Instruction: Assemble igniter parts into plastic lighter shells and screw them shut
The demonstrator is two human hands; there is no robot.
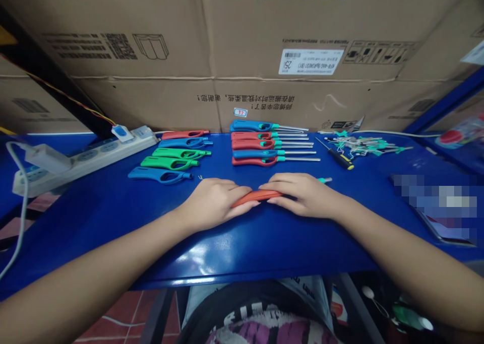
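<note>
My left hand (215, 203) and my right hand (302, 195) both grip an orange-red utility lighter (257, 197) above the front of the blue table. Thumbs and fingers close on it from either end, so much of its body is hidden. Just past my right hand shows a teal piece with a metal tip (324, 180); whether it joins the held lighter I cannot tell. Behind my hands lies a stack of red and blue lighters (253, 144) with metal tubes. Several lighter handles without tubes, among them a green handle (170, 161) and a blue handle (159, 175), lie to the left.
A power strip (102, 152) with plugs and cables runs along the left. At the back right lie a pile of wired metal-tube parts (366, 145) and a black-and-yellow screwdriver (338, 155). A phone-like device (442, 213) rests at right. Behind stands a large cardboard box (181, 87).
</note>
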